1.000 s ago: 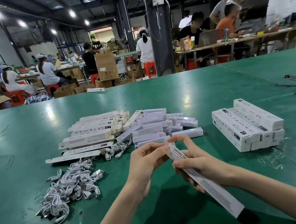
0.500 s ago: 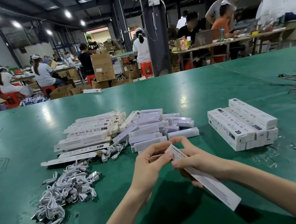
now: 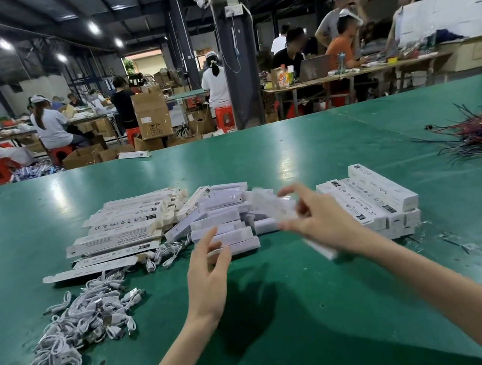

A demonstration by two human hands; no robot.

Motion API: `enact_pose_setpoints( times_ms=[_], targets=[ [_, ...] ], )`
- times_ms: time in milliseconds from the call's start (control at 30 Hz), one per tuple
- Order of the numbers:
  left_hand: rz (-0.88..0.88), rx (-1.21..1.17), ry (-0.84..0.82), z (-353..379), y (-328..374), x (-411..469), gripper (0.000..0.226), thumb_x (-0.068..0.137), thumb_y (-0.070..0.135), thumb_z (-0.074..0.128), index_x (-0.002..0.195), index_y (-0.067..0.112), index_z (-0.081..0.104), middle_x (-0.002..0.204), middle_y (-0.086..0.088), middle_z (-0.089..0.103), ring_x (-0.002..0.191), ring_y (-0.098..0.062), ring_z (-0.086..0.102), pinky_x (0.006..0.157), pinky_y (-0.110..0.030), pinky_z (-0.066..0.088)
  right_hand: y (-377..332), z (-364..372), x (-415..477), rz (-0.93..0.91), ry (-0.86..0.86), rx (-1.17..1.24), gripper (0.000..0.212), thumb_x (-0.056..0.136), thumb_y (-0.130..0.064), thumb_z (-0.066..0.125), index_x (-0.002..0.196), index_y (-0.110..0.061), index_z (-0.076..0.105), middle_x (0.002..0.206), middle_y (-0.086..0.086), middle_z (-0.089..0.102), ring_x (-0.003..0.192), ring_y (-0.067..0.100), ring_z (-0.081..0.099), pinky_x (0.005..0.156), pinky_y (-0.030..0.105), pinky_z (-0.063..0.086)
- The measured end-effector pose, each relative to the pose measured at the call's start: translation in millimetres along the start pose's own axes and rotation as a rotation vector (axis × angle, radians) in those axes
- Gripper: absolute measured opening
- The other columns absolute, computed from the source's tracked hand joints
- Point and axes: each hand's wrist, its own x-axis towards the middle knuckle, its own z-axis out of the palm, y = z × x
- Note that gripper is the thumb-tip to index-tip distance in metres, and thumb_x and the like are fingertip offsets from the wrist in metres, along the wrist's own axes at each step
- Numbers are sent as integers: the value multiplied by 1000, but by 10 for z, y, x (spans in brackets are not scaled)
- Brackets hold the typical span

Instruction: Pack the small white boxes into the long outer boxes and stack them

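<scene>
One long outer box [image 3: 272, 206] — blurred — in right hand [image 3: 318, 222], left hand [image 3: 209, 271] slack.

Single wide-angle view from a camera worn on the person's head. It faces forward and slightly down across a green table [image 3: 260, 154]. Both bare forearms enter from the bottom edge. The left hand [image 3: 209, 269] and the right hand [image 3: 318, 217], gripping a motion-blurred long outer box [image 3: 321, 248], are closest to the lens, above the table's near half. Beyond the table's far edge, a dark pillar [image 3: 237, 56] and seated workers [image 3: 47, 124] look small and distant.
</scene>
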Motion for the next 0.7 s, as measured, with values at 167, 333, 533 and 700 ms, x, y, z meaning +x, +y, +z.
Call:
enact_pose_setpoints(
  times_ms=[167, 333, 533, 700],
  targets=[
    [88, 120, 39, 41, -11, -42, 25, 95, 10, 58, 113, 27, 58, 111, 1, 59, 91, 6, 55, 75, -3, 42, 344, -534, 240, 95, 368, -539, 36, 87, -19, 60, 123, -15, 58, 86, 13, 64, 82, 29, 58, 72, 35, 47],
    [89, 121, 45, 36, -1, -45, 24, 94, 6, 58, 102, 29, 59, 111, 1, 59, 93, 4, 55, 73, -2, 41, 574, -735, 293, 293, 249, -709, 41, 83, -15, 55, 124, -9, 56, 108, 18, 59, 98, 34, 53, 79, 37, 42],
    [84, 130, 43, 27, -6, -42, 23, 93, 3, 58, 98, 26, 62, 108, 0, 59, 89, 7, 55, 69, -1, 40, 640, -774, 300, 332, 230, -802, 30, 82, -8, 57, 111, -7, 57, 105, 13, 51, 84, 29, 53, 70, 34, 41],
    [93, 133, 45, 28, -18, -36, 26, 90, -2, 57, 93, 22, 66, 104, -1, 57, 82, 7, 56, 68, -2, 41, 768, -821, 337, 369, 187, -878, 50, 81, -40, 66, 124, -18, 51, 117, 13, 47, 110, 30, 40, 91, 41, 36]
  ],
)
